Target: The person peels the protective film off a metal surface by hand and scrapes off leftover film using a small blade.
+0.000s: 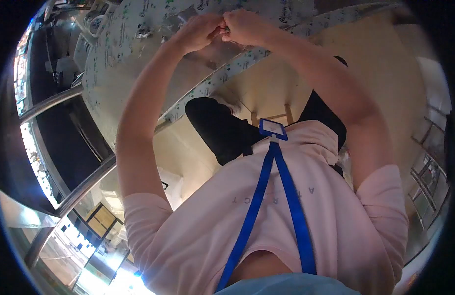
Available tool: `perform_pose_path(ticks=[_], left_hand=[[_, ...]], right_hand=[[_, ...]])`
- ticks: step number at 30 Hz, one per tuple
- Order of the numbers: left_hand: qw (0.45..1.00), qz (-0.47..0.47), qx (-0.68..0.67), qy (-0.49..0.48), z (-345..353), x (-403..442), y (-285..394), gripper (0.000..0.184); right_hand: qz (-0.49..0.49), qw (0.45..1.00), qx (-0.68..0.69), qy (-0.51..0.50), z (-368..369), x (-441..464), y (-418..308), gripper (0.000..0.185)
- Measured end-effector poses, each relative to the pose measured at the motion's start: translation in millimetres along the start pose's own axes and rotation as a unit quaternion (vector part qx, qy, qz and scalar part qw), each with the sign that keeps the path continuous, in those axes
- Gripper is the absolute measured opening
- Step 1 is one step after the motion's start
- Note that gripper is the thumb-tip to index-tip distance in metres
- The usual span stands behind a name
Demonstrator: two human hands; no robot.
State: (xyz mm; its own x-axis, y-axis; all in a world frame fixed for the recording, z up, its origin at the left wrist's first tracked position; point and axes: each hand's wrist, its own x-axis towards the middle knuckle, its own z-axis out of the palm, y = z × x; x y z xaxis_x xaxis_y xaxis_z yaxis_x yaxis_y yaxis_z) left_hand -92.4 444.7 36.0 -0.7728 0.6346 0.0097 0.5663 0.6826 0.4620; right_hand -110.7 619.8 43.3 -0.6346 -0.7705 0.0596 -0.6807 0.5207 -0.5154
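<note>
The person's left hand point(202, 33) and right hand point(246, 27) meet over the surface point(109, 73), fingers curled, pinching a small piece point(227, 30) between their fingertips; it is mostly hidden, so what it is cannot be told. Printed film covers the surface, with a crumpled clear scrap point(144, 32) beyond the left hand. A blue lanyard point(254, 204) hangs over the pink shirt point(203, 226).

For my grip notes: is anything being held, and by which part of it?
It cannot be told: the left hand and right hand meet, and anything between them is too hidden to make out.
</note>
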Motion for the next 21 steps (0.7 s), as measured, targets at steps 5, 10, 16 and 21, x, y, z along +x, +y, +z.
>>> perform_pose_path(ticks=[5, 10, 16, 21], left_hand=[[0.994, -0.023, -0.047, 0.096, 3.1, -5.7, 4.5, 0.020], [0.981, -0.069, -0.103, 0.148, 6.4, -6.8, -8.6, 0.020], [0.974, -0.186, -0.118, 0.043, 8.6, -3.6, -5.9, 0.016], [0.984, -0.119, -0.110, 0.073, 10.9, -4.4, -7.0, 0.010]], right_hand=[[0.023, 1.000, -0.004, 0.005, 13.7, 29.1, 17.4, 0.024], [0.046, 0.985, -0.084, -0.143, -20.3, 43.1, 3.8, 0.024], [0.046, 0.960, 0.129, -0.244, -17.0, 69.1, 30.4, 0.025], [0.117, 0.975, 0.171, 0.084, 16.0, 31.6, 18.8, 0.019]])
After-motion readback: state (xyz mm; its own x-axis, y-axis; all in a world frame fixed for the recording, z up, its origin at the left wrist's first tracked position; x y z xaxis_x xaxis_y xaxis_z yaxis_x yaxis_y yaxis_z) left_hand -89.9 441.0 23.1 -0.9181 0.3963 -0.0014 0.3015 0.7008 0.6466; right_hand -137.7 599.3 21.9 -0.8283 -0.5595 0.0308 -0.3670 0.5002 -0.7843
